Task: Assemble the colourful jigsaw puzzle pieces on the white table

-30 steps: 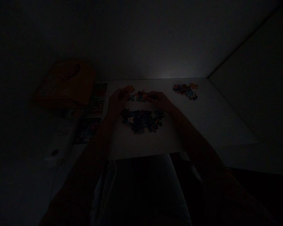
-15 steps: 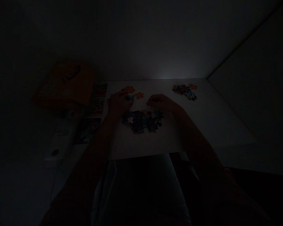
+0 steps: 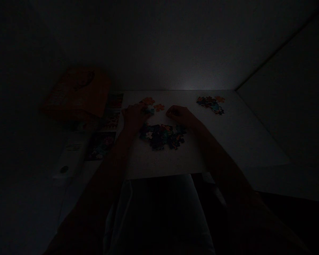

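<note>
The picture is very dark. My left hand (image 3: 134, 114) rests on the table by the far pieces, its fingers and thumb around a teal jigsaw puzzle piece (image 3: 149, 111). Just beyond it lie orange puzzle pieces (image 3: 148, 100), with a single orange piece (image 3: 158, 107) between my two hands. My right hand (image 3: 181, 115) is curled, thumb and fingertips together; whatever they may hold is too dark to make out. Below both hands spreads a heap of dark, many-coloured puzzle pieces (image 3: 162, 136).
Another cluster of puzzle pieces (image 3: 211, 104) lies at the back right of the white table (image 3: 164, 164). An orange bag (image 3: 78, 92) stands at the left, beside printed picture sheets (image 3: 100, 145) and a white box-like object (image 3: 70, 156). A wall (image 3: 175, 53) closes off the back.
The view has shifted slightly, so everything sits a little further right. Both hands stay in nearly the same places, with only small finger movement.
</note>
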`<state>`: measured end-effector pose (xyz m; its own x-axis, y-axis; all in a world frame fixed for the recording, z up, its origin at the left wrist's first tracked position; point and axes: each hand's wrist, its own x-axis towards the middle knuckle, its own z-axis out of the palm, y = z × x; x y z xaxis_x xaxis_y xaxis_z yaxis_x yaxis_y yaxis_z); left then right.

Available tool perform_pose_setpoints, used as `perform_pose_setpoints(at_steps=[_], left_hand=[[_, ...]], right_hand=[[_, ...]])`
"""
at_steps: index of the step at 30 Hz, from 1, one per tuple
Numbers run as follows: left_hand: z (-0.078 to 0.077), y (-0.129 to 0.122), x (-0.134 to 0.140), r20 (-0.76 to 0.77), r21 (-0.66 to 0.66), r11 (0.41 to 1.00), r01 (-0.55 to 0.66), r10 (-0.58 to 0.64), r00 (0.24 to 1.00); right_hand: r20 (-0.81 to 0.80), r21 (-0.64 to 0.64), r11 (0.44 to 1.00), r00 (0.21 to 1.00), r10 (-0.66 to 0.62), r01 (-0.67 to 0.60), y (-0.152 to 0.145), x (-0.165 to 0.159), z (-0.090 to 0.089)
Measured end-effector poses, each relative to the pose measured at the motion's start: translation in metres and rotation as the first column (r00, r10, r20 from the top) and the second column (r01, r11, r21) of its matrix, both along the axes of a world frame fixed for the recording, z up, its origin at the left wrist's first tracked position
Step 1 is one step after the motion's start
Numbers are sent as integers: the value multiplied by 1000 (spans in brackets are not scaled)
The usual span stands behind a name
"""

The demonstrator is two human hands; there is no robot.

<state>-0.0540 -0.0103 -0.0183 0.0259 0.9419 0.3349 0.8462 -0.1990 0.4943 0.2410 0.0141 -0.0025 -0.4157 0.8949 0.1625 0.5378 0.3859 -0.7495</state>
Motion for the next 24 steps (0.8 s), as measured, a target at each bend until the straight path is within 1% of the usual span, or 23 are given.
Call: perform_pose_setpoints(at_steps=[2,8,12,17,21,24], left_hand=[[1,0,0,6,-19,999,-30,30,1000],[12,-11,6,-91,-119,986,-115,104,990],[15,-14,7,-102,-120,987,-109,97,990],[15,-14,7,-122,-129,987,-99,83,989],[14,-16,8,-85,-107,989,-97,89,992],[15,-15,10,-60,-118,987,-112,106,993]], right_hand=[[13,-3,1000,1000,5,-5,0,0,0],[45,0,1000,999,10,-10,-1,0,1],[42,0,1000,999,12,-12,-2,-1,2],[66,-1,1000,998,16,-16,0,1,-2],[83,81,997,997,-1,-6,5,1,-12],[129,158,987,992,-11,-9,11,-2,-19]])
